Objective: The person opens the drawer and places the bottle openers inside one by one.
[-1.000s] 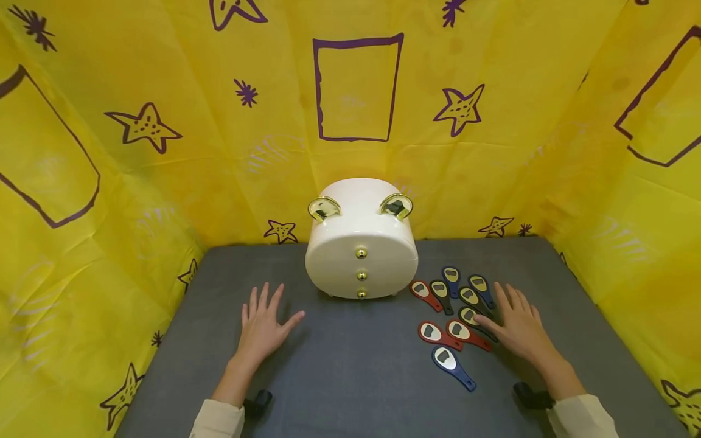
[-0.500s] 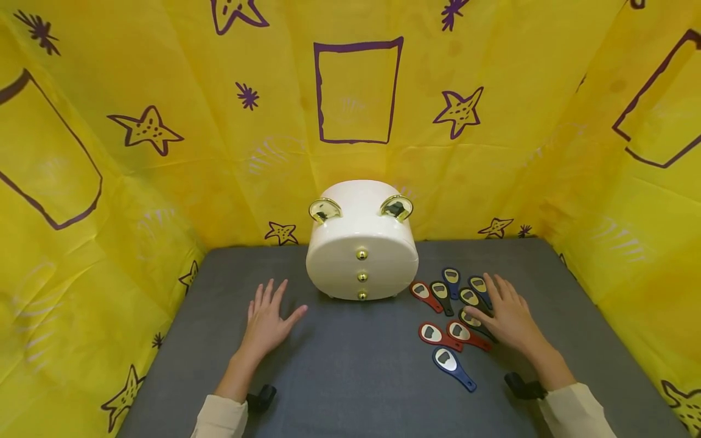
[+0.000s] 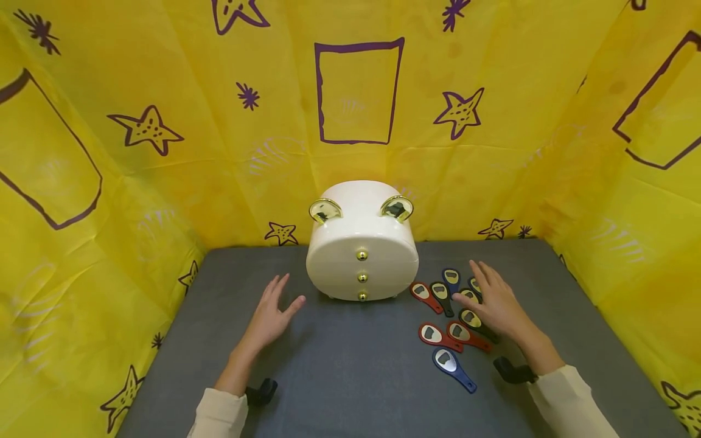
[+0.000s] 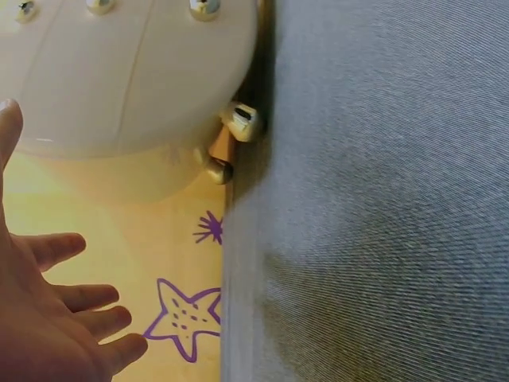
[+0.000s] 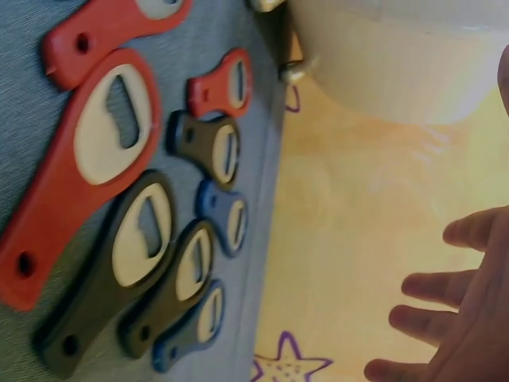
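Several bottle openers with red, black and blue handles lie loosely grouped on the right of the table. The nearest is a blue bottle opener (image 3: 462,378); a red bottle opener (image 5: 119,171) and a black bottle opener (image 5: 99,294) show large in the right wrist view. My right hand (image 3: 497,305) hovers over the far right of the group, fingers spread and holding nothing, partly covering a blue one. On the other side, my left hand (image 3: 268,319) is held above the table with its fingers extended, left of a white rounded box (image 3: 334,267).
The box has two gold ears (image 3: 397,208), gold knobs (image 3: 362,278) down its front and small feet. It stands at the back of the grey table (image 3: 350,377). Yellow cloth (image 3: 246,152) with purple drawings walls in the back and both sides.
My right hand has moved left and slightly away from me over the bottle openers. My left hand has turned and shifted slightly, its fingers closer together. The openers and box stay put.
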`<state>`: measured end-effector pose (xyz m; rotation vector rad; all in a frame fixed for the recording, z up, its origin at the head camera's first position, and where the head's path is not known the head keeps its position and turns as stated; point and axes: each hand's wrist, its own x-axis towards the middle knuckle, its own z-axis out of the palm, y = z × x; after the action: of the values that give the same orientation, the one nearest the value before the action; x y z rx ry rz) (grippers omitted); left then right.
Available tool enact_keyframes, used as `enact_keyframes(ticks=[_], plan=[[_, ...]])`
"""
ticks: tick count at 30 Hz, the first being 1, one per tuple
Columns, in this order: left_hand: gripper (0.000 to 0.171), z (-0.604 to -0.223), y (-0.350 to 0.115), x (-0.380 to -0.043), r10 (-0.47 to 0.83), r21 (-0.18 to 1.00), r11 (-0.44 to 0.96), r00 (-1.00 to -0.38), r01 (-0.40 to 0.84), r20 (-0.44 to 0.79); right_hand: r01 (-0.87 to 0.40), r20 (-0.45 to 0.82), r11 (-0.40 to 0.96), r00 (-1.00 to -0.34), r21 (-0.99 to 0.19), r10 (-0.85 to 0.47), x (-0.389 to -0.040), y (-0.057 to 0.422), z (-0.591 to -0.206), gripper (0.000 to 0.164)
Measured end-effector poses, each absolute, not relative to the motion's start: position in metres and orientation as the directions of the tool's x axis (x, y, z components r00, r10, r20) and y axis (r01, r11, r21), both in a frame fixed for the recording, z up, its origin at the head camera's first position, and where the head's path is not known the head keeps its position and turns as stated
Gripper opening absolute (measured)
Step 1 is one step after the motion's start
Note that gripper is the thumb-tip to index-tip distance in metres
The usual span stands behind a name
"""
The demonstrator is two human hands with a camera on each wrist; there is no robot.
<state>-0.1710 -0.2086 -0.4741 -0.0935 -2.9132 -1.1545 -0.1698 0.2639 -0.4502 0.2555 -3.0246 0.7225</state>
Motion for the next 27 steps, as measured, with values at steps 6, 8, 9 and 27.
enact_keyframes(ticks=[6,8,9,27], plan=[[0.075,-0.466,-0.207,-0.174,0.06,0.711,0.7,-0.998,0.067,0.036,-0.221,0.083,0.86,-0.975,-0.46,-0.206,-0.176,0.257,-0.439,0.091],[0.074,-0.462,-0.206,-0.176,0.062,0.726,0.683,-0.997,0.075,0.044,-0.231,0.09,0.849,-0.973,-0.476,-0.214,-0.178,0.255,-0.435,0.089],[0.074,-0.46,-0.205,-0.177,0.064,0.732,0.676,-0.997,0.081,0.051,-0.235,0.091,0.841,-0.972,-0.486,-0.219,-0.179,0.253,-0.432,0.089],[0.065,-0.425,-0.199,-0.201,0.137,0.823,0.552,-0.989,0.13,0.064,-0.319,0.091,0.725,-0.938,-0.61,-0.335,-0.197,0.225,-0.388,0.079]])
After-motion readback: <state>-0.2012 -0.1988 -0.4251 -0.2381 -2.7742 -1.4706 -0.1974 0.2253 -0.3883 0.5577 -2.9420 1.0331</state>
